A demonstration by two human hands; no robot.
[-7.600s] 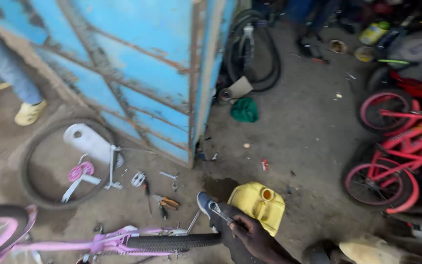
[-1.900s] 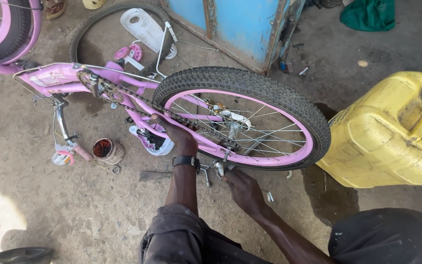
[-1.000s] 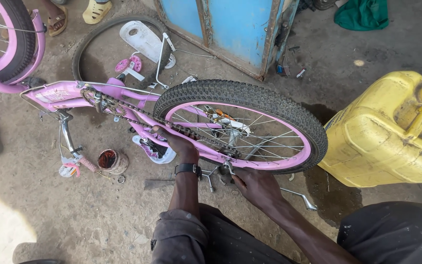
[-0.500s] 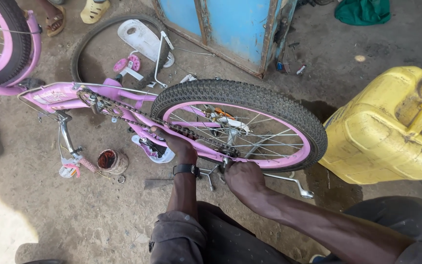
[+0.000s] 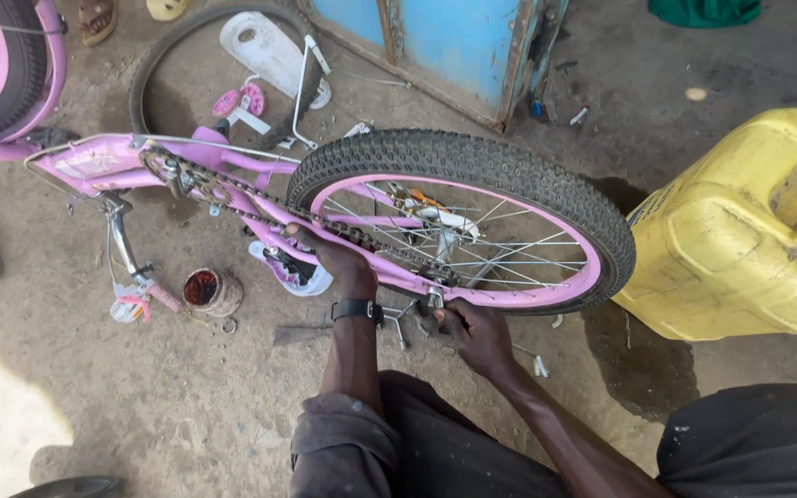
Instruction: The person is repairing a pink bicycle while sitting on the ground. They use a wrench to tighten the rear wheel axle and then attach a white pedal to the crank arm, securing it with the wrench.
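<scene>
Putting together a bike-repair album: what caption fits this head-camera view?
Left hand grips the pink bicycle frame by the chain; right hand works at the rear wheel.

Dirt floor [image 5: 122,397] — yellow jerrycan [image 5: 749,240], small tin [image 5: 207,290], loose tyre [image 5: 172,55]

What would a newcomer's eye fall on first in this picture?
The pink wheel with its black tyre fills the middle, on an upturned pink bike. Below it the left hand grips the frame by the chain while the right hand works at the axle. A big yellow can sits at right.
</scene>
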